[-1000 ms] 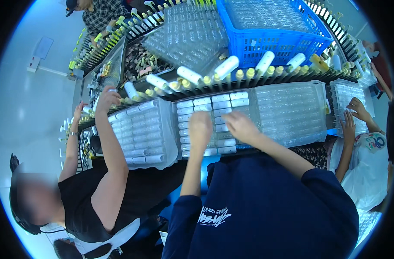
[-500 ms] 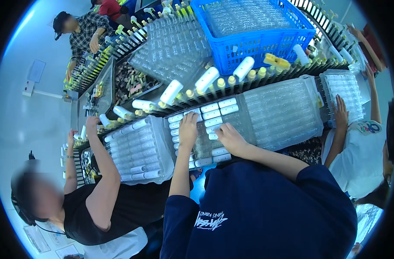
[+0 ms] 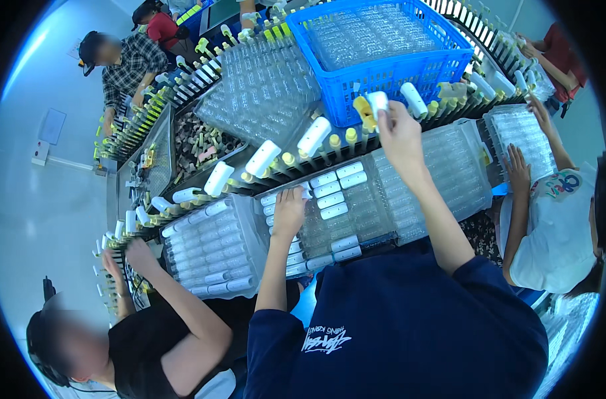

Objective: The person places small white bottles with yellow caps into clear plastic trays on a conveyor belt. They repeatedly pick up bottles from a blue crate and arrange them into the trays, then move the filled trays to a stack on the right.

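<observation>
My right hand reaches over the conveyor and pinches a white rounded plastic casing beside a yellow holder. Close in front of me lies a clear plastic blister tray, partly filled with rows of white casings. At that tray's upper left, my left hand has its fingers curled over a white casing, which shows only in part. More casings lie under and beside this hand, some hidden by it.
Several pegs with pale yellow tips line the conveyor, some carrying white casings. A blue basket holding clear trays stands beyond. Stacked trays lie right, a filled tray left. Co-workers stand on both sides.
My right hand has left the tray and moved up and right to a casing at the conveyor. My left hand stays on the tray. The casings on the pegs have shifted.
</observation>
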### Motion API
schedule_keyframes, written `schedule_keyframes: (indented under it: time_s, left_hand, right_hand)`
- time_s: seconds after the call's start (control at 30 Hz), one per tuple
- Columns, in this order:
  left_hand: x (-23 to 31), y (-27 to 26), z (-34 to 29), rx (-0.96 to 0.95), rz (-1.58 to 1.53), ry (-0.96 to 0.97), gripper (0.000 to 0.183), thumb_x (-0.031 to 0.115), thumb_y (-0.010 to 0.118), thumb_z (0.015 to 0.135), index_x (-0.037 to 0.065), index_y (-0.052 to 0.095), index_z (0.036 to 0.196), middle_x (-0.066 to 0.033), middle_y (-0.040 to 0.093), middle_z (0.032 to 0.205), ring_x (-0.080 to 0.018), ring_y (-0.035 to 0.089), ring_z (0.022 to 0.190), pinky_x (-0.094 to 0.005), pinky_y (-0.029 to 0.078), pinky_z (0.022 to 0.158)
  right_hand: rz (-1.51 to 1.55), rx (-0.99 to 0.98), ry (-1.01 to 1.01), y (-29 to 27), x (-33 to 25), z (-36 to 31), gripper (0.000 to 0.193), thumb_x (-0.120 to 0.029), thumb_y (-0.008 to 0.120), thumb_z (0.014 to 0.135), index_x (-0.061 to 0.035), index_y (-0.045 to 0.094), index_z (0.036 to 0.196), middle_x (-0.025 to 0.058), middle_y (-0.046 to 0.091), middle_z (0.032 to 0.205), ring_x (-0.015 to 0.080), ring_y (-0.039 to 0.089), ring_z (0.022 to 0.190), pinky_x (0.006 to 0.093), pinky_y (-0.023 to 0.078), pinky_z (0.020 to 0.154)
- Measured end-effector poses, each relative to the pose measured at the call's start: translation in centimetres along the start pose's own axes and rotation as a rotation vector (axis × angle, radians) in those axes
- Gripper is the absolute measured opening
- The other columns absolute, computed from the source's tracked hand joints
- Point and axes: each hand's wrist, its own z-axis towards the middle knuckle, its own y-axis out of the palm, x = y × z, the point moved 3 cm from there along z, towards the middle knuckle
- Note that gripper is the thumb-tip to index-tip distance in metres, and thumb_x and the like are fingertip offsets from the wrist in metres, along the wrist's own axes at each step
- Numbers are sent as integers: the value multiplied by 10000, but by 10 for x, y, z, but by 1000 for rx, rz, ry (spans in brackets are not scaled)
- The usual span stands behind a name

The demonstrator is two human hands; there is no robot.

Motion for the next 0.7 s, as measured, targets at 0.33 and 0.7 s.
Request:
schedule_keyframes:
  time_s: [0.33,0.7]
  left_hand:
    - [48,-118,2,387,-285,-290,404,63,579,1030,-19,584,1426,-256,661,1172,-426,675,1026,-476,534,909]
    - [145,-228,149,477,-407,147,392,130,731,1006,-2,638,1364,-207,675,1224,-383,692,1061,-430,552,936]
  right_hand:
    - [-875,-71,-432,111,-37,-32,566,-311,672,1009,43,585,1444,44,652,900,163,727,671,296,569,550]
    - [-424,-422,-550,145,-76,-75,599,-200,590,996,31,509,1542,259,601,1404,355,618,1287,468,490,1080]
